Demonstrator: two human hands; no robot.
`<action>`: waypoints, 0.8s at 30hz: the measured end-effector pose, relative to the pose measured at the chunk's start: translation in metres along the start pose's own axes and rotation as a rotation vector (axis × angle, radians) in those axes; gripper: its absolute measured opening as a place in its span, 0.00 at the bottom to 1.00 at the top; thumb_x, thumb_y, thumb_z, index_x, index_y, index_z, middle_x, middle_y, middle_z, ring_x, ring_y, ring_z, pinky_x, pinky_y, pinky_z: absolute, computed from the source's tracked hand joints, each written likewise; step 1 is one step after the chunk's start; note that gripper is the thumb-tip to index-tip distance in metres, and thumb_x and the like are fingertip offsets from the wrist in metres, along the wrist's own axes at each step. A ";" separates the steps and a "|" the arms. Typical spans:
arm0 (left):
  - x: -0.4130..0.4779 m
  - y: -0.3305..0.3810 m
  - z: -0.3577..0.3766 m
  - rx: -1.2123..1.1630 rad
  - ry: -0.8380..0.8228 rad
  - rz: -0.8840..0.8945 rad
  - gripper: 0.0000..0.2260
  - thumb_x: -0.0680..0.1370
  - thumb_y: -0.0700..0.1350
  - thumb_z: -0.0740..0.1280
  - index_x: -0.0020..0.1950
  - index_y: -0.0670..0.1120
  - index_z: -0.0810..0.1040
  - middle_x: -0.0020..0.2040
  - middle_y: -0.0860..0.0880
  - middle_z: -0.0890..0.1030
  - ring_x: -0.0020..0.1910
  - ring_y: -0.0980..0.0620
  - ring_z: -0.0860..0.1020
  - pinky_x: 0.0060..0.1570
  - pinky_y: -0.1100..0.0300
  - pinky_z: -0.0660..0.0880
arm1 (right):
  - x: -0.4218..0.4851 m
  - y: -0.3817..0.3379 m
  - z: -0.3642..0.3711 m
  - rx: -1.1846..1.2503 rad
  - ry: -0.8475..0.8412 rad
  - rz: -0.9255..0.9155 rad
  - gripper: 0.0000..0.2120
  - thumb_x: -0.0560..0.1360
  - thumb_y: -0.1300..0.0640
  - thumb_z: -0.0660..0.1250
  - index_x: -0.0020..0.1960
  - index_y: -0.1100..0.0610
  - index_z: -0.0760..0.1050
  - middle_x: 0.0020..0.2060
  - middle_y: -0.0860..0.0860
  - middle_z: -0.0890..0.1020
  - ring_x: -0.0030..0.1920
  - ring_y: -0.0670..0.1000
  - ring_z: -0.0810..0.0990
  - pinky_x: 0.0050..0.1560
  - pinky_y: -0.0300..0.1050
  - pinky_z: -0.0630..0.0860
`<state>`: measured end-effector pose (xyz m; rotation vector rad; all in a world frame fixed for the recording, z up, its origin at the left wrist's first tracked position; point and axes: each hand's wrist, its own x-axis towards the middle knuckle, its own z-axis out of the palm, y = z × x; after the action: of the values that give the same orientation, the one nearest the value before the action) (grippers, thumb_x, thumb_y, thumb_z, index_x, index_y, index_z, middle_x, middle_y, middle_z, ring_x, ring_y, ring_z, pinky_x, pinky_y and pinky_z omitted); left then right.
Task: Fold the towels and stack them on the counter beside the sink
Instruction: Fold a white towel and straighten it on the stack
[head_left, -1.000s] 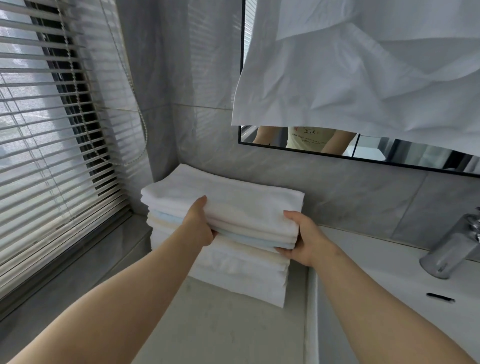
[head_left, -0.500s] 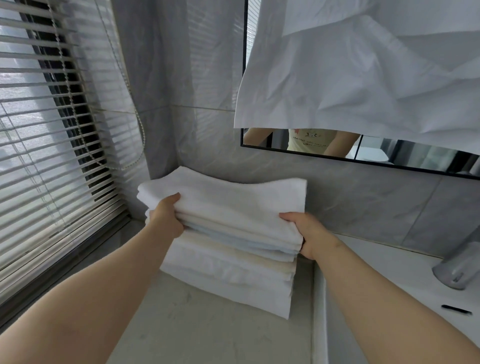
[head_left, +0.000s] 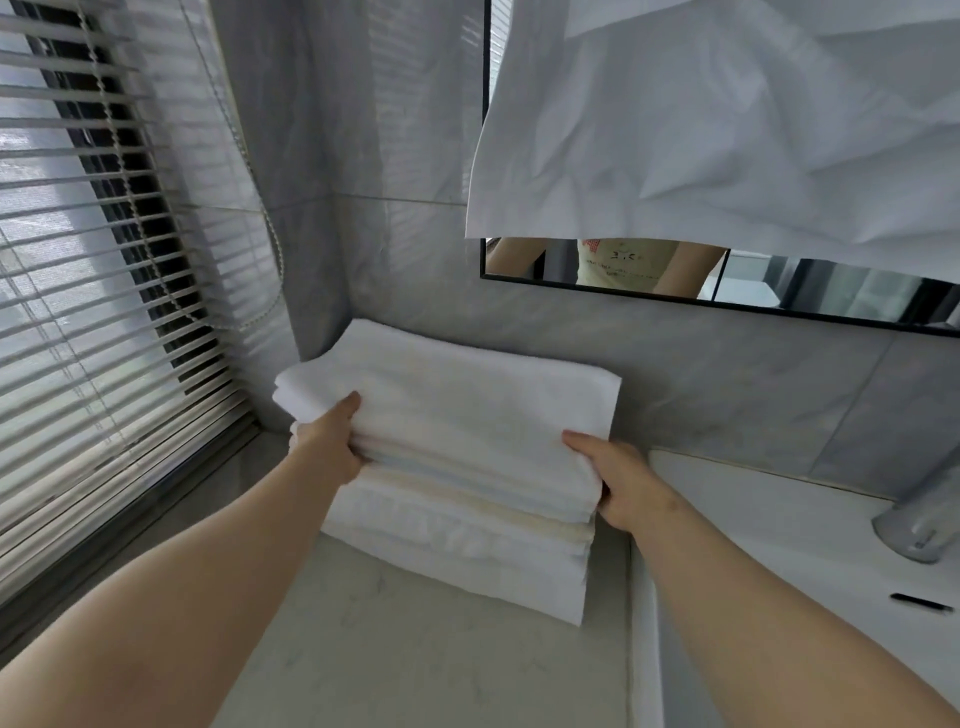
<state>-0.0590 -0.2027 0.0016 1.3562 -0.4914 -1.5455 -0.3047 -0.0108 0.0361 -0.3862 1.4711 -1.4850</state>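
Upper towels are gripped by left hand at 9 o'clock, right hand at 3 o'clock. Stack is carried by the table.

Bare left forearm, bare right forearm, reflected pale yellow top, small dark print, perhaps lettering

Soft daylight enters through the blinds at left; wide-angle edges bend.
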 end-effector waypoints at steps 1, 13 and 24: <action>0.018 -0.003 -0.001 0.018 0.016 0.004 0.40 0.56 0.50 0.83 0.64 0.53 0.69 0.60 0.48 0.75 0.54 0.39 0.77 0.42 0.34 0.76 | 0.000 -0.001 -0.001 -0.001 -0.001 0.017 0.14 0.73 0.61 0.70 0.58 0.62 0.75 0.44 0.56 0.81 0.41 0.55 0.80 0.38 0.46 0.78; -0.069 -0.016 0.023 -0.177 -0.034 -0.045 0.39 0.60 0.53 0.80 0.68 0.54 0.68 0.59 0.50 0.76 0.53 0.47 0.77 0.55 0.49 0.77 | -0.008 -0.007 0.001 -0.152 0.075 -0.051 0.05 0.72 0.63 0.66 0.47 0.63 0.75 0.38 0.56 0.78 0.35 0.54 0.76 0.33 0.43 0.72; -0.074 -0.022 0.017 -0.063 -0.023 -0.058 0.31 0.67 0.50 0.78 0.66 0.50 0.69 0.61 0.48 0.75 0.58 0.45 0.76 0.58 0.48 0.76 | -0.019 0.006 -0.003 -0.230 0.051 0.054 0.13 0.72 0.60 0.67 0.55 0.63 0.74 0.42 0.57 0.79 0.39 0.55 0.77 0.41 0.46 0.75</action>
<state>-0.0909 -0.1355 0.0268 1.3156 -0.4169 -1.6129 -0.2954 0.0069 0.0376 -0.4461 1.6863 -1.2949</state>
